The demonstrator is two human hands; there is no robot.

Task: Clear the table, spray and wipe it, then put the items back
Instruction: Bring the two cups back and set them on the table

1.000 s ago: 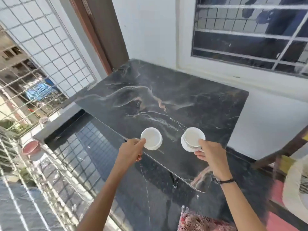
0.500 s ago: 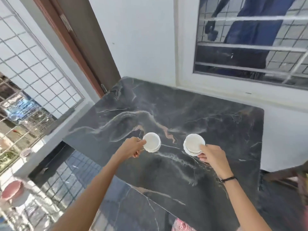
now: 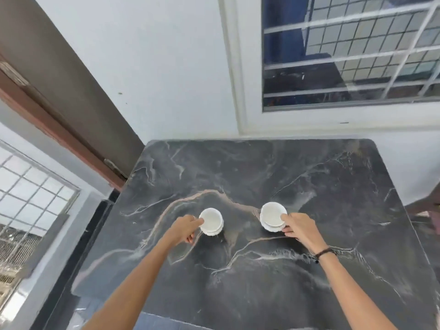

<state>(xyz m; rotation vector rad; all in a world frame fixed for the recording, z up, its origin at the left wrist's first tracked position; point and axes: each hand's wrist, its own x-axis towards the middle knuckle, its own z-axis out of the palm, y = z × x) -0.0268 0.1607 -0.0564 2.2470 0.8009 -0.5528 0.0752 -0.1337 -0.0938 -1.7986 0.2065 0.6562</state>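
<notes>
1. The left hand (image 3: 183, 231) is gripping a white bowl (image 3: 211, 221) by its rim; the right hand (image 3: 298, 228) is gripping a second bowl (image 3: 272, 216) the same way.
2. Both bowls are sitting just beyond the hands, mid-table (image 3: 309, 182), below a barred window (image 3: 350, 51).
3. The tabletop is showing dark, pale-veined marble; the bowls are round with scalloped edges.

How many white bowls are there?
2. One bowl in the left hand, the other bowl in the right hand, both over the table.

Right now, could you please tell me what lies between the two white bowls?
Only bare marble table shows between the left bowl and the right bowl in the head view.
</notes>
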